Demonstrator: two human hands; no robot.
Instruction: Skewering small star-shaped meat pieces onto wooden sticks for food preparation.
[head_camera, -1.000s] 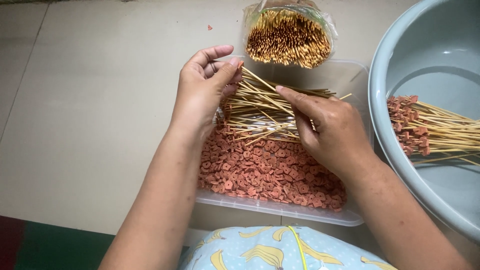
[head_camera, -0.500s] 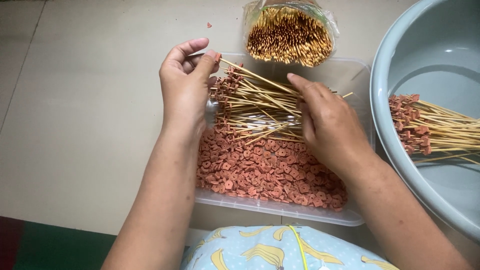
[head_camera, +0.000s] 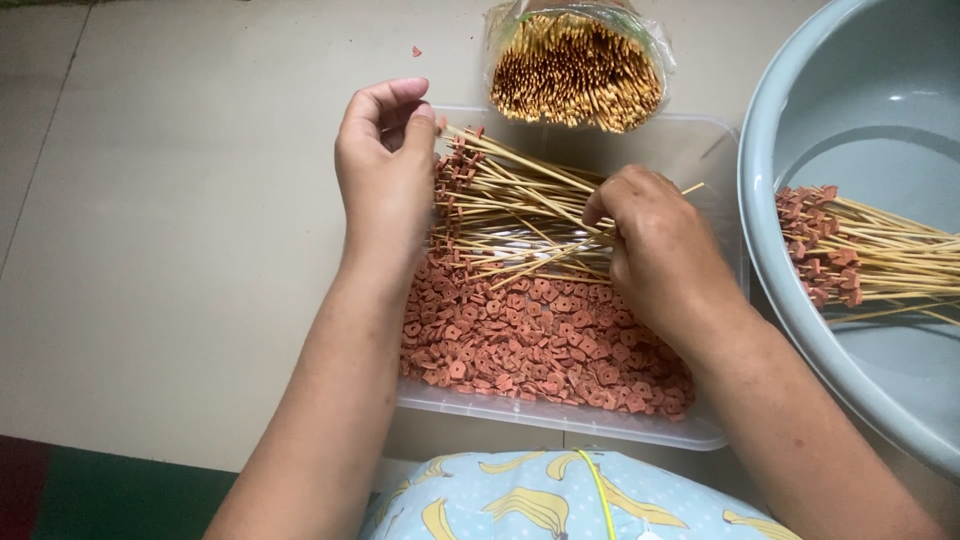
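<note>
A clear plastic tray (head_camera: 560, 418) on the floor holds a heap of small reddish-brown slices (head_camera: 530, 345) and a fan of bamboo skewers (head_camera: 520, 215), each with a slice near its tip. My left hand (head_camera: 385, 175) sits at the tip end of the fan, thumb and fingers pinched at a skewer's tip. At the other end my right hand (head_camera: 660, 245) is closed around the skewers' stems.
A clear bag of bare bamboo skewers (head_camera: 575, 65) stands behind the tray. A large pale blue basin (head_camera: 800, 310) at the right holds finished skewers (head_camera: 870, 255). Beige tiled floor lies to the left. A banana-print cloth (head_camera: 540, 495) covers my lap.
My left hand has moved left and up from the middle of the bundle to the skewer tips. My right hand has shifted slightly right along the stems, and the skewers now fan out more.
</note>
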